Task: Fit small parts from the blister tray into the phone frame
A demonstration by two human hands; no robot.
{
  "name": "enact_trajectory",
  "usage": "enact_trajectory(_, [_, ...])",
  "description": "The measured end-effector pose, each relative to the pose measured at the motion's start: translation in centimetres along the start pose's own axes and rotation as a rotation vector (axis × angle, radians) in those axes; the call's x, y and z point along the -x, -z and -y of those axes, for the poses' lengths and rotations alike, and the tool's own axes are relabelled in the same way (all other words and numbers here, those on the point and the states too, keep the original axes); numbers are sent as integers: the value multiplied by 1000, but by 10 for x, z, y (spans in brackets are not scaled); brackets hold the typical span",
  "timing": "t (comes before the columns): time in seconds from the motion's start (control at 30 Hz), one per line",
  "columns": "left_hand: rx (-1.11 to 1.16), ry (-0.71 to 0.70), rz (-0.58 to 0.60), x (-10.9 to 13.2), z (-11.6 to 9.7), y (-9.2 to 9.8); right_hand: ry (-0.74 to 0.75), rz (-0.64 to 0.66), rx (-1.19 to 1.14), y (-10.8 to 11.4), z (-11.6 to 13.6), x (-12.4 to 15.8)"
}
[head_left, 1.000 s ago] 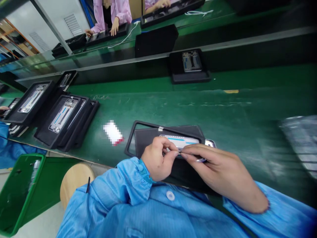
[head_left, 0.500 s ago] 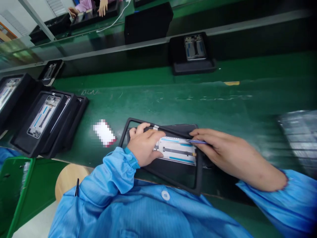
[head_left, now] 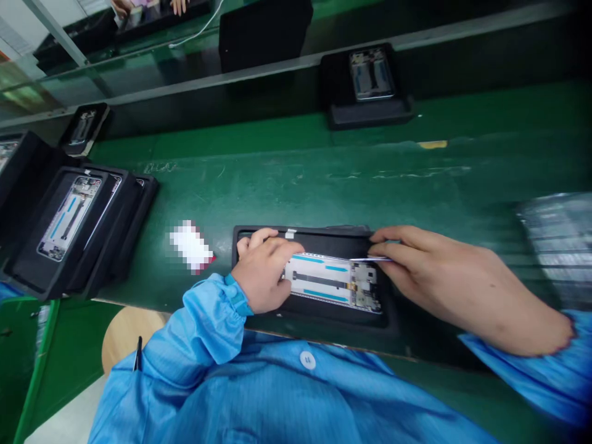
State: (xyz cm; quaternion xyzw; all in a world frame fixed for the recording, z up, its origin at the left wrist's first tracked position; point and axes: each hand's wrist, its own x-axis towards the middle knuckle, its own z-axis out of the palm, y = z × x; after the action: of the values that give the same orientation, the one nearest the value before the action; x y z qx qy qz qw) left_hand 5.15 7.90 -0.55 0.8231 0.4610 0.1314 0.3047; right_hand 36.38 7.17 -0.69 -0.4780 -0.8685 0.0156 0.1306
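The left hand [head_left: 263, 271] lies palm down, fingers curled and gripping nothing, pressing the left end of a phone mid-frame [head_left: 330, 282] and hiding part of it. The frame, with white backing, blue strips and a dark bar, sits in a black tray [head_left: 305, 233] on a green bench mat [head_left: 296, 185]. The right hand [head_left: 444, 277] pinches a slim blue-and-metal tool [head_left: 370, 259] against the frame's upper edge; its tip is too thin to identify. Beyond lie a pixelated white card [head_left: 189, 246], a blurred plastic stack [head_left: 555, 246], and black trays holding more frames [head_left: 69, 216]. A co-worker's hands [head_left: 176, 5] are cut off at the top.
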Motion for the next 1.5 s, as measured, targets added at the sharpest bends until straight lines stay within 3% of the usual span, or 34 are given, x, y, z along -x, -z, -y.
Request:
enact_trajectory(0.1, [-4, 4, -26, 2, 2, 0, 52, -42, -56, -1, 13, -9])
enact_trajectory(0.23, [-13, 18, -38, 4, 2, -3, 103, 40, -87, -13, 28, -27])
enact_trajectory(0.43, [1, 23, -49, 6, 2, -6, 127, 180, -157, -18, 18, -41])
enact_trajectory(0.67, [0, 21, -63, 7, 3, -8, 205, 214, -68, -14, 19, -47])
enact_trajectory(0.93, [-1, 7, -77, 8, 4, -12, 331, 32, 45, -28, 24, -29])
enact_trajectory(1.17, [-5, 30, -48, 6, 2, -12, 250, 20, 44, -38, 21, -20])
enact_trajectory(1.5, [17, 9, -44, 6, 3, -13, 193, 28, -52, -31, 25, 5])
